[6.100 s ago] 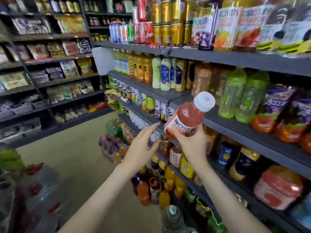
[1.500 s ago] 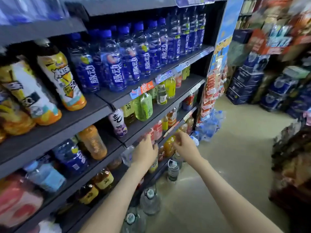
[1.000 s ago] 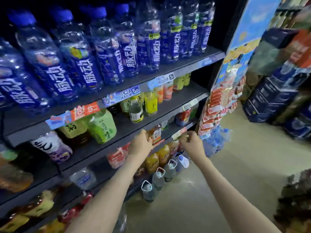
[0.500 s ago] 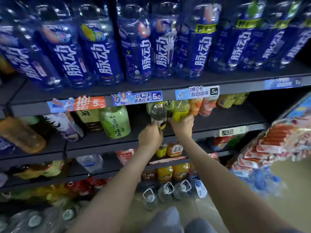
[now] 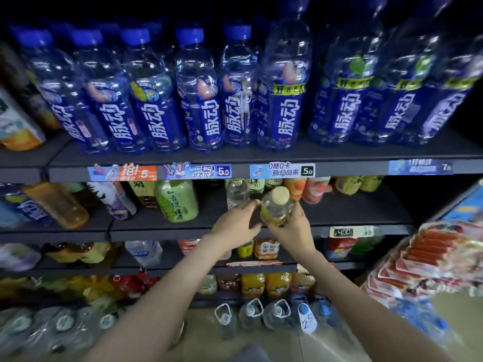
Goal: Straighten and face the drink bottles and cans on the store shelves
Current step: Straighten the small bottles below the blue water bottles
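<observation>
My right hand (image 5: pixel 292 231) grips a small yellow-green drink bottle with a cream cap (image 5: pixel 275 205), tilted toward me just above the front of the dark middle shelf (image 5: pixel 347 215). My left hand (image 5: pixel 235 226) curls against the left side of that bottle, fingertips touching it. Right behind my left hand a clear bottle with a white label (image 5: pixel 236 193) stands on the same shelf. Further left on that shelf a fat green tea bottle (image 5: pixel 177 202) stands upright.
A row of blue-labelled water bottles (image 5: pixel 209 100) fills the shelf above, with price tags (image 5: pixel 282 170) along its edge. Peach and yellow bottles (image 5: pixel 308 188) stand behind my hands. Lower shelves hold juice bottles, large water jugs (image 5: pixel 277 313) stand on the floor, and packaged snacks (image 5: pixel 428 257) hang at right.
My right hand has pulled the yellow-green bottle forward off the shelf and tilted it. My left hand left the clear bottle and moved beside the held one. The view moved closer.
</observation>
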The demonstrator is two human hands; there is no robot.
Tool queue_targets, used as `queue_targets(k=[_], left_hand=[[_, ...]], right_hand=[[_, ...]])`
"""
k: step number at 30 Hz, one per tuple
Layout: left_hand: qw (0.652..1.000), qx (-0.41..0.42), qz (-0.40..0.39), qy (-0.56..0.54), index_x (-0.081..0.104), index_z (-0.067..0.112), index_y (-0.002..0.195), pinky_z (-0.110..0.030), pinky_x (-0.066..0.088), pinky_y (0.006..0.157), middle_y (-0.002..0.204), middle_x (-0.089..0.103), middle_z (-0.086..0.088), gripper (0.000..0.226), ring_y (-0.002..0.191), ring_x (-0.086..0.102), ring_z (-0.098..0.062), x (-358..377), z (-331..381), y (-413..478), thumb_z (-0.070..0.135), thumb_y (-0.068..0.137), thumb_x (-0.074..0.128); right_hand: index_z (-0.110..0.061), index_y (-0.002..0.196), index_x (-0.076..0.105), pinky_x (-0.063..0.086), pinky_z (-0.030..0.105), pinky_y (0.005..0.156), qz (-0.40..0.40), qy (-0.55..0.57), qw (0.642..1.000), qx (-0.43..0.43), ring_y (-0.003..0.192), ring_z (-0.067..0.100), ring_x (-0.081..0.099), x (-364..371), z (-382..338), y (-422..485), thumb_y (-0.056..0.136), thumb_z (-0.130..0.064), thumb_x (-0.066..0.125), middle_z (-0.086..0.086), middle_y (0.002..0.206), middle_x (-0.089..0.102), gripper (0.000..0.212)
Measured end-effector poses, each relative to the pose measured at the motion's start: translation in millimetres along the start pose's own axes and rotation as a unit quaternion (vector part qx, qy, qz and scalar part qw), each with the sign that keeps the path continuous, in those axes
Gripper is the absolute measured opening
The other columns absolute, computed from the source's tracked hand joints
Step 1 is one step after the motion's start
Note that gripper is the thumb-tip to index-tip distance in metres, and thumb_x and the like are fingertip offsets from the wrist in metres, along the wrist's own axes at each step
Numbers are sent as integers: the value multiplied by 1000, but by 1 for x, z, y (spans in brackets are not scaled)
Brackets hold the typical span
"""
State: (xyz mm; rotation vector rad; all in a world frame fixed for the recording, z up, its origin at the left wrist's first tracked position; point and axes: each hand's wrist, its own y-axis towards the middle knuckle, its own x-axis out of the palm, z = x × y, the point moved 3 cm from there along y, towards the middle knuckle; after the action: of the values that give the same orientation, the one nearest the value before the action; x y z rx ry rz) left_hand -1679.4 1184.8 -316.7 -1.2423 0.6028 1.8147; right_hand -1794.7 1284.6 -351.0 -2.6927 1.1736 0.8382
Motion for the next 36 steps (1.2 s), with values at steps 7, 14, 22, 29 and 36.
queue_targets(k=[7,14,22,29,36], left_hand=[[980,84,149,-101,36,19,141,-28,34,104,143,40,2,74,130,34,-11,-56,58,-26,28,77,72],[933,192,289,-99,47,24,131,-14,33,94,127,53,10,70,118,40,-3,-147,117,-32,31,68,75],[857,296,417,-66,45,16,130,-9,34,97,121,56,1,60,113,50,-9,-222,163,-44,40,79,65],[812,269,518,8,52,12,128,-11,26,104,128,52,-3,42,120,43,-14,-271,183,-21,33,92,50],[802,245,537,97,57,13,126,-47,39,100,135,48,-17,41,125,45,-33,-290,234,28,21,87,64]], right_hand=[[-46,106,44,40,3,82,24,52,991,-121,99,-11,51,-74,-78,-26,69,-26,83,-20,108,57,57],[-30,111,54,38,-2,78,136,119,955,-237,97,-24,50,-138,-146,-18,60,-23,90,-18,102,60,62],[-37,97,56,47,10,76,195,198,905,-322,89,-6,63,-202,-223,-9,62,-49,74,-25,91,65,41],[-29,86,57,45,11,63,284,221,885,-294,65,-5,59,-291,-250,29,74,-33,75,-18,73,66,22],[-19,99,58,37,3,58,392,133,887,-206,68,-13,54,-389,-225,85,80,-36,71,-15,85,62,29]])
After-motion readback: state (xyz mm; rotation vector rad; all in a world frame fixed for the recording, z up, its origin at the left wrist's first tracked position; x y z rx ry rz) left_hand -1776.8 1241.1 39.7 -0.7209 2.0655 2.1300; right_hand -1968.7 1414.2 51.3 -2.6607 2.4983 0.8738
